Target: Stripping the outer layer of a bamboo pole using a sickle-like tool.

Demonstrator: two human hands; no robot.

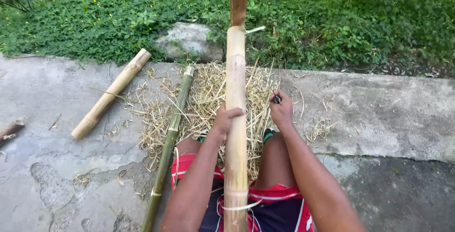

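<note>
A long pale bamboo pole (235,71) runs from my lap straight out towards the grass, its far end split open. My left hand (223,120) grips this pole from the left side about halfway along. My right hand (281,110) is closed around a thin dark-handled tool (276,98), held just to the right of the pole and apart from it. Under the pole lies a heap of dry bamboo shavings (204,102). My knees in red shorts show below.
A thin green bamboo stick (169,139) lies left of my legs. A thicker tan bamboo piece (111,93) lies further left on the concrete slab (374,113). A grey stone (189,40) sits at the grass edge. A wood stub (10,130) is at far left.
</note>
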